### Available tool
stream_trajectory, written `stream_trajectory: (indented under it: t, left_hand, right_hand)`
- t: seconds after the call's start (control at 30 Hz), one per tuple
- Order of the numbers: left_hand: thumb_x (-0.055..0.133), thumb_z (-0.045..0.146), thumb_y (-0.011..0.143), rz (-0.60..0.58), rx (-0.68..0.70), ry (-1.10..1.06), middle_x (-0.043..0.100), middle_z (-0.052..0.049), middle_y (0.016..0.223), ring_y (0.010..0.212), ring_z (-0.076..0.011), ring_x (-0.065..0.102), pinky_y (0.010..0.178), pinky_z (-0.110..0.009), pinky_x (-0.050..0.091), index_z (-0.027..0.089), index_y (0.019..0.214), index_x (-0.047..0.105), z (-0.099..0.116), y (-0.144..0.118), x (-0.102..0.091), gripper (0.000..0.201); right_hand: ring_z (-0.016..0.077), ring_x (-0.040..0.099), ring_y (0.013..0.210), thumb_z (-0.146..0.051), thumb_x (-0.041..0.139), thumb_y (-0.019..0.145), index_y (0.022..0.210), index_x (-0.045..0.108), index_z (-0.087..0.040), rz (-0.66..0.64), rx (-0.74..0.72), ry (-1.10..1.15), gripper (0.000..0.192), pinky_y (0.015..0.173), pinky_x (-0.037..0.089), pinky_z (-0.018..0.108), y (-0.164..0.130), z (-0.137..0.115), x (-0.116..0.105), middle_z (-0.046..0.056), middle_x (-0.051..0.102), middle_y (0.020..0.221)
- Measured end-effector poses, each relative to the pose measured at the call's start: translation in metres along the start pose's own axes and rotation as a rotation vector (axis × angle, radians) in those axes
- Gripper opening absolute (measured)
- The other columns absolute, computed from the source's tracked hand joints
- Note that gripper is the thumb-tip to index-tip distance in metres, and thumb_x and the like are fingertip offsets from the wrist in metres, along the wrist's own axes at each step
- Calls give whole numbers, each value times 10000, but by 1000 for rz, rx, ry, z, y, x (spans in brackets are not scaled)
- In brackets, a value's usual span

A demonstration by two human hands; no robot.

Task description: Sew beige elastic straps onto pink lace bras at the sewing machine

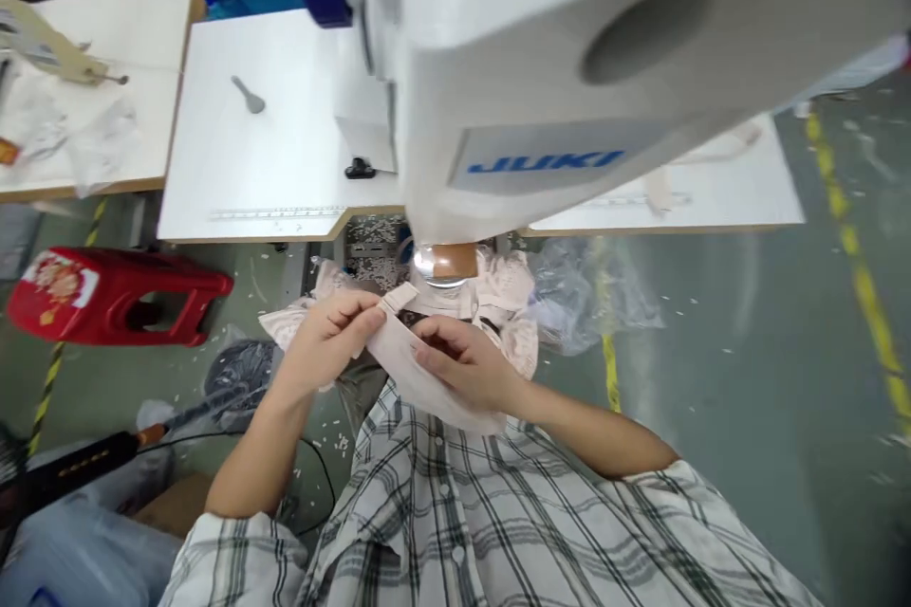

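My left hand (328,334) pinches the upper edge of a pale pink fabric piece (413,368) near its strap end. My right hand (466,362) grips the same piece from the right, thumb on top. The fabric's strap tip reaches up toward the underside of a white JUKI sewing machine (569,66), which fills the top of the view. More pink lace pieces (509,289) are bunched just behind my hands, under the machine head. Both hands hover close in front of my plaid shirt.
A white sewing table (277,142) lies behind the machine, with a small grey tool (249,96) on it. A red plastic stool (114,294) stands at left. Clear plastic bags (590,294) sit right of the fabric pile. Yellow floor tape (854,256) runs along the right.
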State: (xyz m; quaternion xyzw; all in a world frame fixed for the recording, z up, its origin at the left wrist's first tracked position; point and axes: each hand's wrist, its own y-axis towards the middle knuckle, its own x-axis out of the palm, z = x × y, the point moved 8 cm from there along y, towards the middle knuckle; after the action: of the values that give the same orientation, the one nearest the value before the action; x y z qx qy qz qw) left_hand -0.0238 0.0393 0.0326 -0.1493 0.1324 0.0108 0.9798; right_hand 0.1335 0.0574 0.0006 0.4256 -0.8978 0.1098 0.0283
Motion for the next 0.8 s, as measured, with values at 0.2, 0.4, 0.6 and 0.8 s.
stream_trajectory:
  t: [0.2,0.4,0.6,0.8]
  left_hand:
    - [597,463,926,196,-64,205,737,-27,836,695,-148,618,625,-245,472,178,952,743,-9,-21,-57,321]
    - [609,428,903,301,26,475,699,-62,932,859,-195,622,762,-298,482,173,973,680,-40,7,-37,273]
    - [541,564,913,166,-96,-11,682,-55,799,751,-193,634,688,-299,502,167,860,668,-94,32,32,420]
    - [534,393,951,285,83,182,684,-27,806,753,-161,591,713,-266,448,184,935,704,-63,26,37,270]
  right_hand:
    - [133,603,915,-514,733,829,1258,616,-235,-117,49,323,525,774,516,253,87,26,42,30,650,1062]
    - [82,590,709,-440,803,764,857,627,-200,274,113,567,312,720,517,216,86,74,-2,-44,595,754]
    - [223,674,977,-386,608,926,925,700,-241,397,-245,-265,172,887,552,398,43,70,-25,52,724,997]
    - [177,652,763,-410,602,939,1000,705,-250,409,-368,-627,200,703,570,336,20,60,-40,52,701,931]
